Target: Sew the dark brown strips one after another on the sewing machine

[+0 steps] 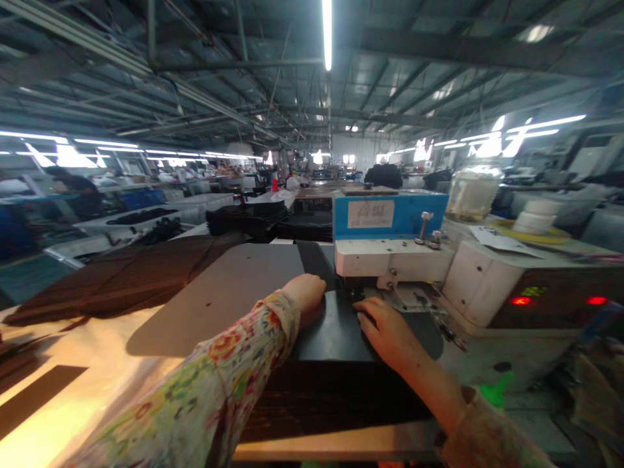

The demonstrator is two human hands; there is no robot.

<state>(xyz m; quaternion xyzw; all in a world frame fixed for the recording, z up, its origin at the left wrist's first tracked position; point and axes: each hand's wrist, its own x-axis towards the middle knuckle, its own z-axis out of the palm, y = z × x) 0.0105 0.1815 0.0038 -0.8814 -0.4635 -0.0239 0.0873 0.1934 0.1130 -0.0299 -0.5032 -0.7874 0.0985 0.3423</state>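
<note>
My left hand rests with curled fingers on a dark flat piece of material lying on the machine bed, just left of the needle area. My right hand lies flat on the same dark piece, its fingers stretched toward the needle area under the white sewing machine head. Both arms wear flowered sleeves. A dark strip runs away behind the machine head.
A stack of dark brown pieces lies at left on the table. The machine's control box with red lights is at right, a jar and a blue box behind it. Other workers sit far off at left.
</note>
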